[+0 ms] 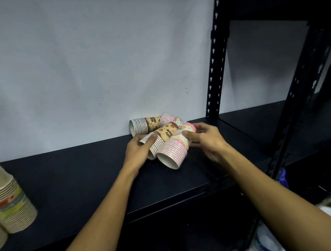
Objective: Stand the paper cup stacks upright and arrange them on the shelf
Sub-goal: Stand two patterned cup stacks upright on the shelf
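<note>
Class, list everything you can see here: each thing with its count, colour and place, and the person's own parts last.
brown stacks: two, brown and white, lying by the wall
pink stacks: two, pink and white, lying beside the brown ones
beige stacks: at least two, beige, standing at the shelf's left edge
shelf: one, black
upright: black, right of the stacks
wall: pale grey, behind
left hand: grips a brown stack
right hand: grips a pink stack

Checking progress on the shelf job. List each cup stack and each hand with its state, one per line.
Front pink striped cup stack: lying on its side, mouth toward camera.
Front brown striped cup stack: lying down.
Back brown striped cup stack: lying against the wall.
Back pink cup stack: lying down, partly hidden.
Beige cup stack: upside down, leaning at far left.
Left hand: grips front brown stack.
Right hand: grips front pink stack.
</note>
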